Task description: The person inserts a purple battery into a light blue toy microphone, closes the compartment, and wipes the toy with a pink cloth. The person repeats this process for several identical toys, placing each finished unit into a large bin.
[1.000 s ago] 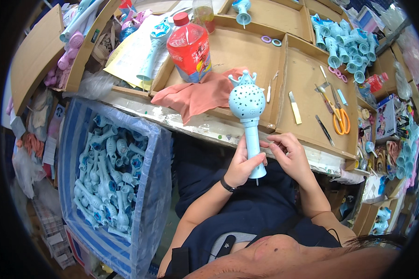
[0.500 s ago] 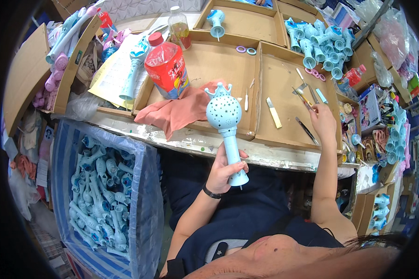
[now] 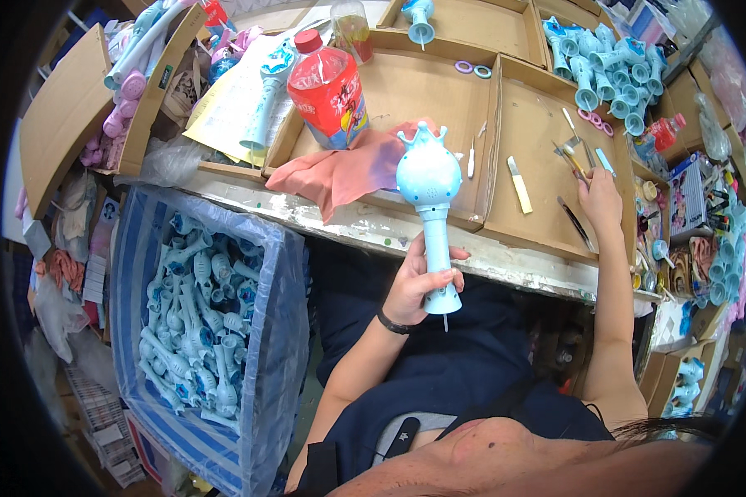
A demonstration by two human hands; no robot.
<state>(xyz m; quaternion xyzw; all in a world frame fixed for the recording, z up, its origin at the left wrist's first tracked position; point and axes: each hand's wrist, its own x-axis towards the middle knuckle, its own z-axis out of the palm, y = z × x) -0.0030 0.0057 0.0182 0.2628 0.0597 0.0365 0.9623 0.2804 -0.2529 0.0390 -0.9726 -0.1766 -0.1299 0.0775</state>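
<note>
The left hand [image 3: 423,286] wraps its fingers round the handle of a light-blue wand [image 3: 430,178], which stands crown-up in front of the desk [image 3: 261,199]. The right hand [image 3: 600,199] reaches into a cardboard tray [image 3: 522,108], at the slim tools [image 3: 574,161]; whether it grips one I cannot tell. Nearby in that tray lies a yellow-handled knife [image 3: 520,186]. Farther left are a salmon cloth [image 3: 327,178], a red-labelled bottle [image 3: 327,95] and, below the desk edge, a blue-striped bag [image 3: 275,331] full of light-blue pieces [image 3: 195,319].

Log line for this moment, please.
left hand: grips light-blue wand | right hand: over tools in cardboard tray | globe: appears lit
</note>
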